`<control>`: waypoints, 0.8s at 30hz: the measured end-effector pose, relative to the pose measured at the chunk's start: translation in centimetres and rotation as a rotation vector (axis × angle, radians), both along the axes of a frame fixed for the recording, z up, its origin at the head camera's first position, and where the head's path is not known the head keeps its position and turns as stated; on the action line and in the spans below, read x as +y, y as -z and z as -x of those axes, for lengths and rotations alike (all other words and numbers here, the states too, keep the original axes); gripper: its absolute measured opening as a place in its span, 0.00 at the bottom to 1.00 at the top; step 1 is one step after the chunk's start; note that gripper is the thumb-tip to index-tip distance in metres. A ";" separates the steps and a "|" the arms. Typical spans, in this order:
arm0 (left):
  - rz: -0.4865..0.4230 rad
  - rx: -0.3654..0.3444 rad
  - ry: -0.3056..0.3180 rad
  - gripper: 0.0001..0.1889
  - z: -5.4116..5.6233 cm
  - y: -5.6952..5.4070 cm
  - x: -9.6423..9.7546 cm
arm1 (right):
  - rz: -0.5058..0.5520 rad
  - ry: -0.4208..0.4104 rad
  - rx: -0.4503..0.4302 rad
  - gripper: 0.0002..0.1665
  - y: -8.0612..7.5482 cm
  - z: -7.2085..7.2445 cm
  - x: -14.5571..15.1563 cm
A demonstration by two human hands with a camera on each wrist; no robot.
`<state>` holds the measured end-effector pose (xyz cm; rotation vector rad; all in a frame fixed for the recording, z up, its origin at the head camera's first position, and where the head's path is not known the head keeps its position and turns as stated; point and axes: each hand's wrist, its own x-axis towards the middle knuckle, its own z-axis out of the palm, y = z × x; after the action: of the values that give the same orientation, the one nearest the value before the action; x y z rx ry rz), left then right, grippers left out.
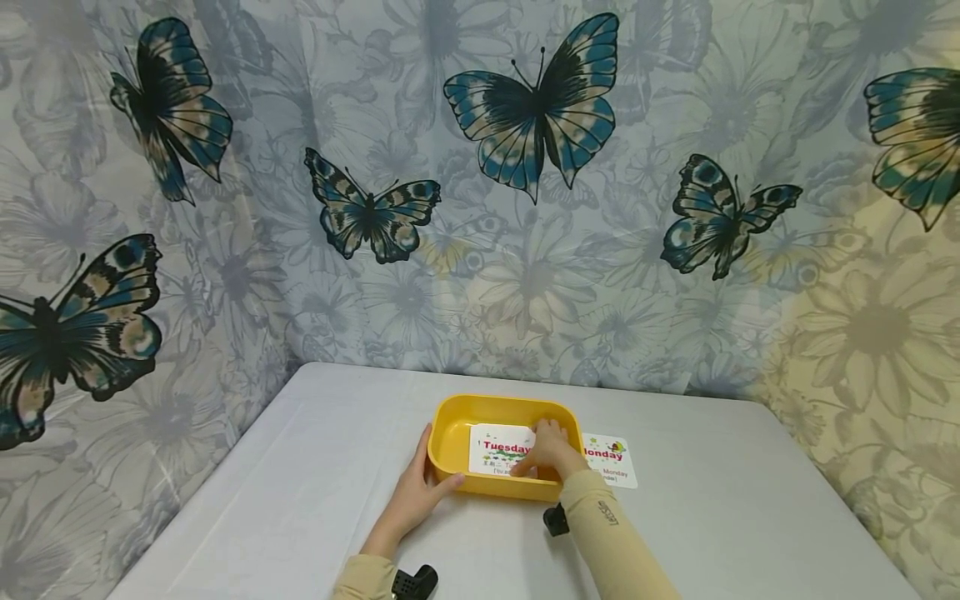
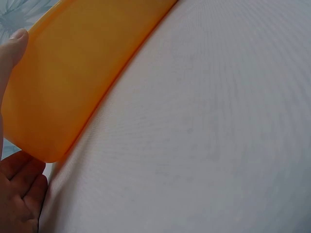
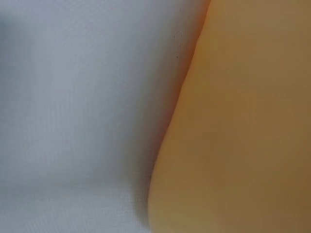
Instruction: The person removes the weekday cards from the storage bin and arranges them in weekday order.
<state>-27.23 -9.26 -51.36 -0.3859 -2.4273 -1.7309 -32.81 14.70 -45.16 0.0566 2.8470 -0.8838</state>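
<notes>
A yellow plastic tray (image 1: 450,442) stands on the table, tilt not evident. My left hand (image 1: 412,497) holds its left front corner, thumb against the front wall and fingers round the left side; the left wrist view shows the thumb (image 2: 18,46) near the rim and curled fingers at the bottom corner. Inside lies a white card (image 1: 487,461) printed "Tuesday". My right hand (image 1: 553,450) reaches into the tray and grips this card at its right end, thumb at the lower edge, fingers at the upper. The right wrist view shows only the tray wall (image 3: 233,126) and cloth.
A second white card (image 1: 617,468), printed "Monday", lies on the table right of the tray, its left part hidden. White cloth covers the table (image 1: 300,467). Behind and at the sides hang curtains (image 1: 540,292) with butterflies and flowers.
</notes>
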 end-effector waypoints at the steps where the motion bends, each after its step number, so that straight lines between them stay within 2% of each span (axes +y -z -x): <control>1: -0.001 0.003 0.001 0.53 0.0 0.0 0.0 | 0.008 0.007 0.001 0.53 0.1 0.0 0.0; 8: -0.006 0.008 0.007 0.54 0.1 0.1 -0.1 | 0.133 0.066 -0.005 0.56 0.2 -0.1 -0.4; 17: 0.002 -0.002 0.006 0.54 0.1 0.2 -0.3 | 0.229 0.057 0.055 0.58 0.4 -0.4 -0.7; 19: -0.005 -0.005 0.009 0.53 -0.5 -0.8 -0.1 | 0.234 0.049 0.074 0.57 0.2 -0.5 -0.8; 24: -0.011 -0.006 0.016 0.53 -0.5 -0.9 -0.1 | 0.174 0.039 0.134 0.50 -0.3 -0.7 -0.7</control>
<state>-26.74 -9.37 -50.46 -0.4001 -2.4241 -1.7537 -32.07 14.05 -44.90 0.0336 2.8856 -1.1818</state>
